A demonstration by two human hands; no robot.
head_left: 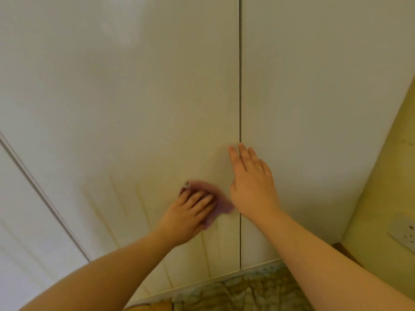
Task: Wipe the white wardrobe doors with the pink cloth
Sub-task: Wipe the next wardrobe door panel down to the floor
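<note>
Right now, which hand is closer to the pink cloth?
Left. The left hand presses flat on the pink cloth; the right hand rests on the door seam just right of it.

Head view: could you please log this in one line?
left hand presses pink cloth on wardrobe door | right hand flat over seam

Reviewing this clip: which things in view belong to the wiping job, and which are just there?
Job: cloth, left hand pressing it, right hand flat across the seam, left door, right door.
Just there: socket, wall, bedding.
</note>
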